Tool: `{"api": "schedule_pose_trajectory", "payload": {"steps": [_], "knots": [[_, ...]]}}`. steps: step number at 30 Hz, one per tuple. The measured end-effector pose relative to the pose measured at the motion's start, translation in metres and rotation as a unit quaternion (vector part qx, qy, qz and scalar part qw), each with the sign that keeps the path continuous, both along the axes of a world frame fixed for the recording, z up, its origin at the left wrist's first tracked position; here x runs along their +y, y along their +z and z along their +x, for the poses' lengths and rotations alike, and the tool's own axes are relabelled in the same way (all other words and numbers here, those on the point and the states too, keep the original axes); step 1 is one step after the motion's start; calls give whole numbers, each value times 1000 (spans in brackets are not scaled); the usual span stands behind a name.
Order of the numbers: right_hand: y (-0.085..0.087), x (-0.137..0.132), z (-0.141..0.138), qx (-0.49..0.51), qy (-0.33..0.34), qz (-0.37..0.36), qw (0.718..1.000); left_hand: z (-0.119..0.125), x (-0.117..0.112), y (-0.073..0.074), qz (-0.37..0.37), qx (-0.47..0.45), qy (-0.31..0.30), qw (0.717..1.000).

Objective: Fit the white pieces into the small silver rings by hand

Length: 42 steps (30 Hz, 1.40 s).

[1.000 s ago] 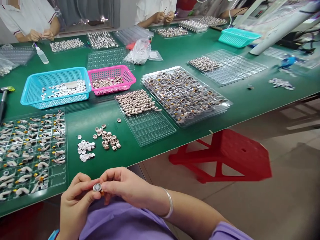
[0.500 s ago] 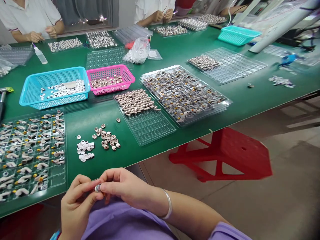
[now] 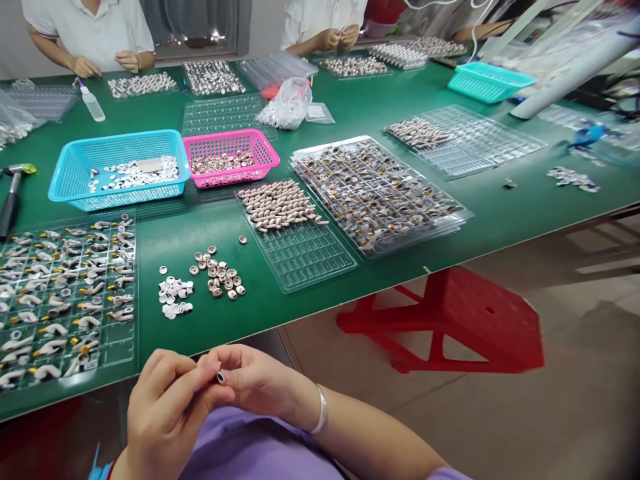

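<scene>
Close in front of my lap, my left hand (image 3: 173, 400) and my right hand (image 3: 260, 380) meet fingertip to fingertip. Between them they pinch a small round part (image 3: 221, 377) with a dark centre and pale rim; most of it is hidden by the fingers. On the table just beyond lie a cluster of flat white discs (image 3: 175, 297) and a cluster of beige cup-shaped shells (image 3: 220, 272). A clear compartment tray (image 3: 117, 343) of pale curved parts with yellow bits stands to the left.
Behind are a blue basket (image 3: 67, 163) of white discs and a pink basket (image 3: 275, 160) of shells. A tray of beige pieces (image 3: 277, 203) and stacked filled trays (image 3: 370, 190) stand right of centre. A hammer (image 3: 11, 200) lies left. A red stool (image 3: 493, 320) is below the table edge.
The view has shifted slightly. My fingers have turned the small round part, so its dark centre now shows instead of a greyish face. Both hands stay together.
</scene>
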State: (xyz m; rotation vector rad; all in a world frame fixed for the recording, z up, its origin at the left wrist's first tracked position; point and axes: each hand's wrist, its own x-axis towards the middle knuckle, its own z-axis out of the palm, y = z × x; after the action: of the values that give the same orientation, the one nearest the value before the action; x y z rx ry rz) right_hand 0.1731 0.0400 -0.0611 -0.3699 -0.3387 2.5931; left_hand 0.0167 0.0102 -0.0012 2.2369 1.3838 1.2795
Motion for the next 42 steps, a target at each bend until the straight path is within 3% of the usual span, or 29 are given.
{"api": "schedule_pose_trajectory", "payload": {"steps": [16,18,20,23,25,36,42], "knots": [[-8,-4,-2,0,6,-25,1000,3,-3,2,20,21,14,999],[-6,-3,-1,-10,1,-19,1000,2,-3,1,-15,-3,17,1000],[-1,-1,1,-24,-5,5,1000,-1,-3,-1,-100,-64,10,993],[5,5,6,-60,-25,64,996,-6,-2,-4,-247,-183,4,952],[6,10,7,-81,-40,96,991,-9,0,-7,-298,-236,6,925],[9,12,5,-114,-97,89,985,-18,-11,-24,-373,-337,65,862],[9,11,0,-95,-106,76,987,-11,-9,-19,-386,-318,42,865]]}}
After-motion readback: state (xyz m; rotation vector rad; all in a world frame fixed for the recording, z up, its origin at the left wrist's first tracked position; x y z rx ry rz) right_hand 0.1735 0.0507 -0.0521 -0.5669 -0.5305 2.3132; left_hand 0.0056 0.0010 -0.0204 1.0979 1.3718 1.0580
